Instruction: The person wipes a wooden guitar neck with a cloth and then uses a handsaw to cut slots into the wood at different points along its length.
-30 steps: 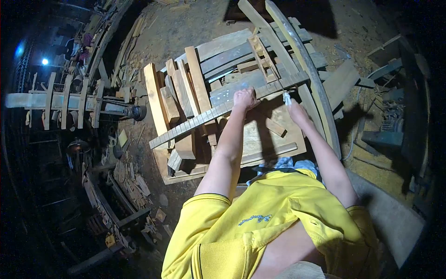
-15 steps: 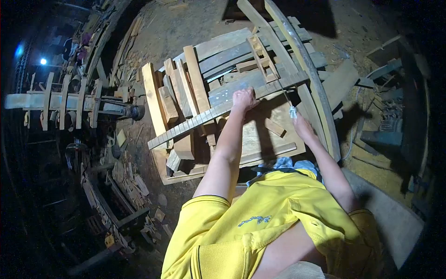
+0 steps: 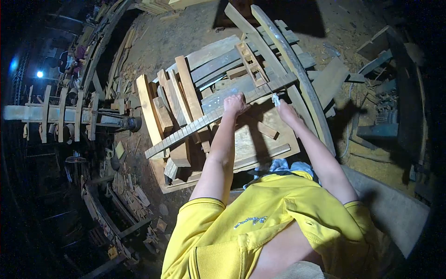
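Note:
A long wooden strip (image 3: 195, 124) with evenly spaced crosswise marks slants over the work surface, its right end near the curved beam. My left hand (image 3: 235, 104) is closed round the strip near its middle. In my right hand (image 3: 284, 108) is the pale, wrapped handle (image 3: 276, 99) of a thin saw, whose narrow blade reaches the strip near its right end. Much of the blade is hard to make out. A slatted wooden frame (image 3: 251, 63) lies just beyond the blade.
Wooden boards (image 3: 147, 109) stand out to the left of the strip. A curved beam (image 3: 298, 60) rises at the right. A small block (image 3: 267, 130) lies on the plywood panel (image 3: 245, 142). Farther left, a rack (image 3: 62, 114) holds several curved slats.
My right hand has moved up and toward the strip, so that less of the blade shows on the near side. My left hand still holds the strip. The whole view has shifted slightly.

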{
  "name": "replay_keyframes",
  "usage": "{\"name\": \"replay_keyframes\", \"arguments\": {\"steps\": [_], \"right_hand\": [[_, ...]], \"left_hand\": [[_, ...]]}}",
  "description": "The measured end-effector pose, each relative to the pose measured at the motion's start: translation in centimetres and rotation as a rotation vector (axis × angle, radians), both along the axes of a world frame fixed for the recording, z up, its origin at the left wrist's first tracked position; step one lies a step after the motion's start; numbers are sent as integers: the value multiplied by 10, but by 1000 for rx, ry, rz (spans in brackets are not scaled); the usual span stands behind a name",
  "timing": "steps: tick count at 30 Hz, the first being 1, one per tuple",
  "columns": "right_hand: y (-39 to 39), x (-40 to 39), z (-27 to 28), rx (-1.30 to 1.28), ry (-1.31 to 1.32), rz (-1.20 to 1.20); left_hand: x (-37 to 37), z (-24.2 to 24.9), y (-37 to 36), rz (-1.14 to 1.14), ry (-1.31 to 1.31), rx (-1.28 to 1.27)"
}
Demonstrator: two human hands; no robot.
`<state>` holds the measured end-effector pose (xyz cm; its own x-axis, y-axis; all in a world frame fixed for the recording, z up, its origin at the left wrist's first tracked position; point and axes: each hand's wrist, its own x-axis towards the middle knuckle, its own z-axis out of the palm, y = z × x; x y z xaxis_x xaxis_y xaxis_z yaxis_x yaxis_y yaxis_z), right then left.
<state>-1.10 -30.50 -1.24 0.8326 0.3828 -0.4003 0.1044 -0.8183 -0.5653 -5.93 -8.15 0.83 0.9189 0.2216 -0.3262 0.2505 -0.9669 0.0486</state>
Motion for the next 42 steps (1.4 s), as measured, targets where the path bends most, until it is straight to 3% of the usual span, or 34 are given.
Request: {"name": "replay_keyframes", "arguments": {"steps": [7, 13, 23, 26, 29, 32, 37, 42], "right_hand": [[-43, -41, 4, 64, 53, 16], [-44, -44, 1, -47, 72, 31], [-56, -45, 14, -8, 108, 21], [-64, -58, 29, 60, 100, -38], [-72, -57, 14, 264, 43, -4], [-77, -60, 0, 300, 132, -64], [-72, -66, 11, 127, 97, -41], [-64, -65, 30, -36, -105, 46]], "left_hand": [[-1, -6, 2, 12, -31, 24], [0, -5, 3, 12, -91, -34], [2, -10, 8, -10, -64, 5], [0, -28, 7, -9, -28, 16], [-2, -24, 7, 33, -37, 11], [-1, -14, 6, 21, -66, -20], [-4, -5, 4, 16, -51, -35], [6, 0, 14, 1, 22, -91]]}}
